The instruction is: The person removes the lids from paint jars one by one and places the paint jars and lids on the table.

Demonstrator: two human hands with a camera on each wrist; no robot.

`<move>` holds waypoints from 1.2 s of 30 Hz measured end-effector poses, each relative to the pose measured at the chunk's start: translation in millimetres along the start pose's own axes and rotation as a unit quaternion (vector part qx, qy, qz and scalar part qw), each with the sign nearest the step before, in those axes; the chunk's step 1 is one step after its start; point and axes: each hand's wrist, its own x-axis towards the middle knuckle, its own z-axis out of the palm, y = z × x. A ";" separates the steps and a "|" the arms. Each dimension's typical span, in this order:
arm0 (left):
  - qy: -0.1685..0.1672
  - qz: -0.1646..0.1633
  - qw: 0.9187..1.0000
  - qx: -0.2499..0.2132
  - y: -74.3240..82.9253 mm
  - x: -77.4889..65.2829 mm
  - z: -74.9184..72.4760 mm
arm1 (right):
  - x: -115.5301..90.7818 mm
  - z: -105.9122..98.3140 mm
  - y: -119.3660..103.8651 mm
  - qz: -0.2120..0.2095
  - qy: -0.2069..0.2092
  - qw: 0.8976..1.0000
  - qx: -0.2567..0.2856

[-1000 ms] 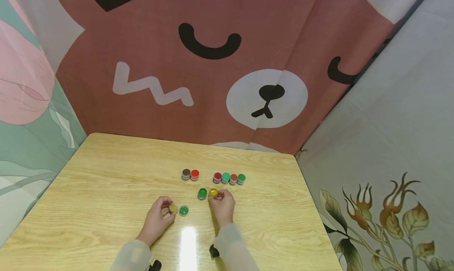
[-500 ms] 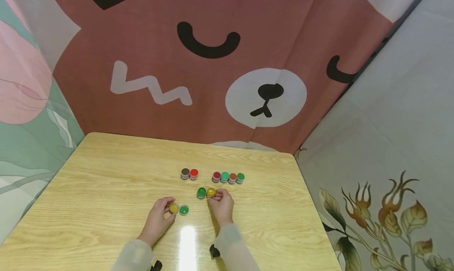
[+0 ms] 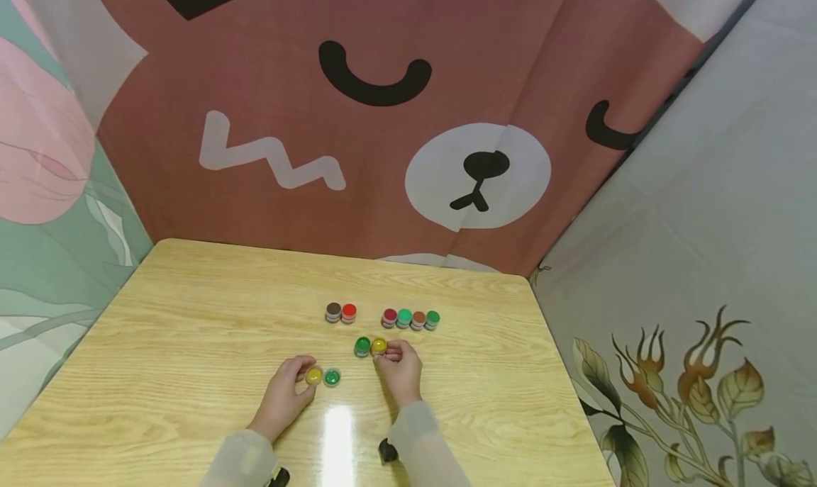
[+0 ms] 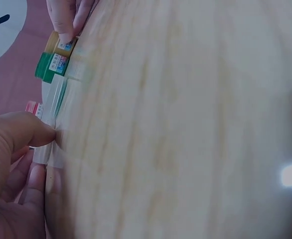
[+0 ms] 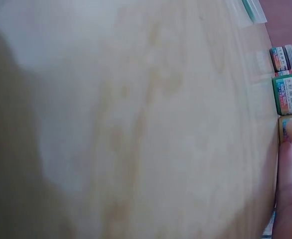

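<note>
My left hand (image 3: 285,396) holds a yellow-smeared paint jar lid (image 3: 314,376) by its edge, between thumb and fingers. In the left wrist view this clear lid (image 4: 43,153) stands low on the tabletop. Close to its right lies a second lid (image 3: 332,378) with green paint inside. My right hand (image 3: 401,372) pinches an open jar of yellow paint (image 3: 379,346), which stands upright on the table. Beside that jar on the left is an open green paint jar (image 3: 362,346). Thumb and finger lie against the yellow jar's label (image 5: 284,128) in the right wrist view.
Farther back on the wooden table (image 3: 210,310) stand capped paint jars: a brown one (image 3: 333,312) and a red one (image 3: 348,312) together, then a row of several (image 3: 404,318) to their right. Printed cloth (image 3: 268,210) hangs behind the table.
The yellow-smeared lid has shifted slightly right and turned flatter, its inside facing up, nearer the green lid. The yellow jar has slid a little left towards the green jar.
</note>
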 end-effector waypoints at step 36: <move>-0.013 -0.015 1.000 -0.010 -2.9 -1.5 -0.5 | -20.4 -0.1 -2.1 0.066 0.009 0.995 0.077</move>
